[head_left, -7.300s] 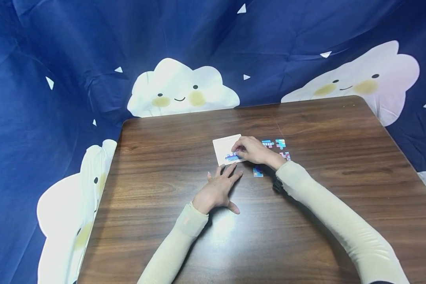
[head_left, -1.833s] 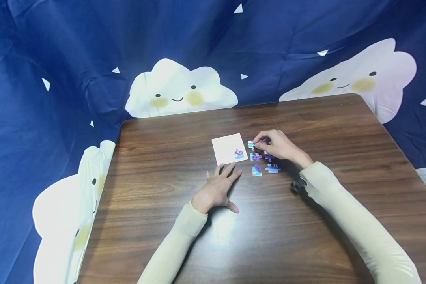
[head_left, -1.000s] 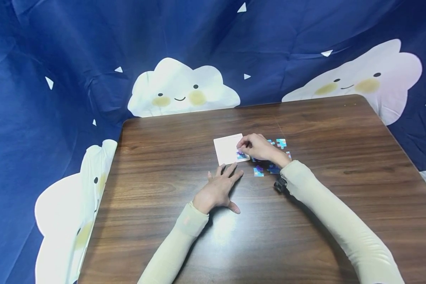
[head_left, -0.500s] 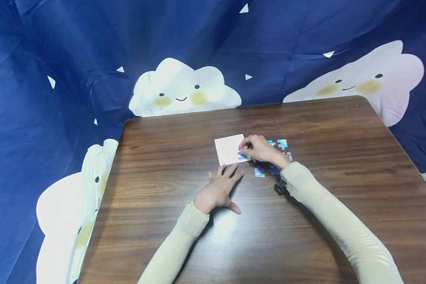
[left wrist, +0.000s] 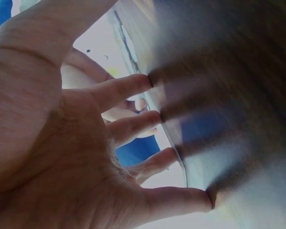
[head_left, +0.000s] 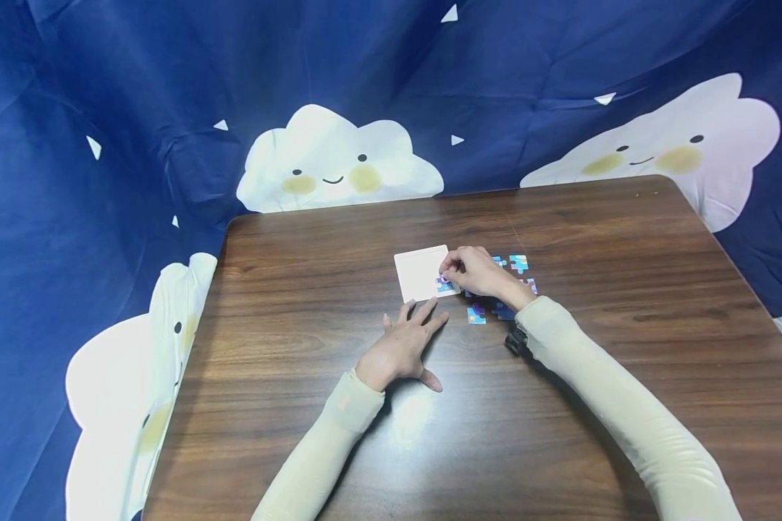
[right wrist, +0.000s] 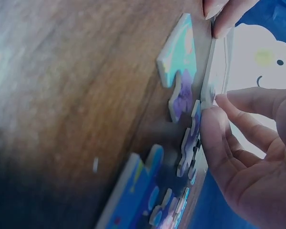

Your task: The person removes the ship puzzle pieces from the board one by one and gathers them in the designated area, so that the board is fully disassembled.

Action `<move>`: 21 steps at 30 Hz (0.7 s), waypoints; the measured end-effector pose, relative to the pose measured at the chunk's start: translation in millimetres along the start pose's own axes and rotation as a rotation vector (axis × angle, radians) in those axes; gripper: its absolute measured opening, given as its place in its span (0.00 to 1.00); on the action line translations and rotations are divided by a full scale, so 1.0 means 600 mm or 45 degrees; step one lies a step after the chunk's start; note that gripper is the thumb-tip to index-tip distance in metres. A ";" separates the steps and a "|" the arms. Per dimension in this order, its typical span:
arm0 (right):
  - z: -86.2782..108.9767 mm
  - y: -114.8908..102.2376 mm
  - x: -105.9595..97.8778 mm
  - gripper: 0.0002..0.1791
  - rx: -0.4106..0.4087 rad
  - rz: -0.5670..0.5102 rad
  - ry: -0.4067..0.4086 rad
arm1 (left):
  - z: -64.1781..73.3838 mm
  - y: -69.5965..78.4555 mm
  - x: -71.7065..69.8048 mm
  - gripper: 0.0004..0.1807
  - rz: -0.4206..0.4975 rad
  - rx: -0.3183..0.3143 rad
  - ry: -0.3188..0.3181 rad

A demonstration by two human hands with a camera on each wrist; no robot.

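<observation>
My right hand [head_left: 478, 273] is over the right part of a white square puzzle board [head_left: 419, 275]. Its thumb and index finger come together at a small blue and purple jigsaw piece [head_left: 444, 284] in the board's near right corner, pinching at its upper edge. In the right wrist view, the thumb [right wrist: 213, 129] meets the board's edge and the fingertips hide what is between them. My left hand [head_left: 400, 347] lies spread on the table, fingertips right at the board's near edge. In the left wrist view its straight fingers [left wrist: 131, 126] touch the tabletop.
Several loose jigsaw pieces lie right of the board, among them a blue one [head_left: 476, 315] and a light blue one [head_left: 518, 263]; others are partly hidden under my right hand. The brown wooden table [head_left: 287, 304] stands before a blue curtain [head_left: 482, 65] with white clouds.
Since 1.8 seconds ago my right hand has moved left from the loose pieces to the board's corner piece; during the last second it hardly moves. The left hand has stayed put.
</observation>
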State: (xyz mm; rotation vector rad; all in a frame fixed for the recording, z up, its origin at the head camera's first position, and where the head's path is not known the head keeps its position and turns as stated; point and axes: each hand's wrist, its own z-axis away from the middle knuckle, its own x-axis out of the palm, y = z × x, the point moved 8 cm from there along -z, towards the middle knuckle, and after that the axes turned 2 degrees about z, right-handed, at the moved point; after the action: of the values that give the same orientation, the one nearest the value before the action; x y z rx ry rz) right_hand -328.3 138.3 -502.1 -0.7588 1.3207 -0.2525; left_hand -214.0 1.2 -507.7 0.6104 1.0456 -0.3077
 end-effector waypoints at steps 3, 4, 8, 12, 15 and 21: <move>0.000 -0.002 0.000 0.07 0.005 0.010 -0.008 | 0.000 -0.001 0.000 0.72 -0.008 0.000 0.000; 0.001 -0.003 0.000 0.07 0.006 0.009 -0.009 | -0.001 -0.001 0.000 0.72 -0.010 0.000 0.001; 0.003 -0.008 -0.003 0.06 -0.016 0.003 -0.003 | 0.000 -0.001 -0.001 0.72 -0.006 -0.004 -0.007; 0.005 -0.013 -0.007 0.05 -0.040 -0.021 0.007 | 0.000 -0.001 -0.003 0.72 0.002 -0.003 -0.004; 0.006 -0.014 -0.009 0.04 -0.046 -0.047 0.004 | -0.001 0.000 -0.003 0.72 0.008 0.003 -0.001; 0.007 -0.015 -0.010 0.05 -0.058 -0.096 -0.023 | 0.000 -0.002 -0.001 0.72 0.015 -0.005 -0.007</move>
State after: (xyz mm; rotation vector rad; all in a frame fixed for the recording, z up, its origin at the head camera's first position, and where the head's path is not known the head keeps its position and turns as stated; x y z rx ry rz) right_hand -323.6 136.3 -491.7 -0.8485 1.2862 -0.2762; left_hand -214.7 0.5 -507.4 0.6118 1.0363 -0.2966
